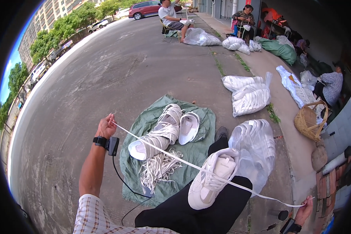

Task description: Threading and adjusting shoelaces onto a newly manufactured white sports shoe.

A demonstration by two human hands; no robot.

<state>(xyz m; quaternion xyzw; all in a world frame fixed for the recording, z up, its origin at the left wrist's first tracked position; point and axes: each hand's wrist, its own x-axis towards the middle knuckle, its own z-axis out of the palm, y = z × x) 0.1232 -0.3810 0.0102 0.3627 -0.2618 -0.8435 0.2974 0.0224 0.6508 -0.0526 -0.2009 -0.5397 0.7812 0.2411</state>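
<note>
The left hand (106, 126) pinches one end of the white lace (156, 147) and the right hand (305, 210) the other, well out to either side of the shoe (202, 191). The lace crosses the shoe, which rests on black trousers (183, 218). Best to even both lengths, untwisted, pulling gently. Loose laces (158, 167) lie left of the shoe on a green sheet (142, 126).

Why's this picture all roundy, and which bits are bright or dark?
In the head view, the fisheye lens makes the building lean and leaves black corners; in the head view, sunlit ground glares at left, while the upper-right interior is dim; in the head view, the lap shoe looks fairly sharp.
</note>
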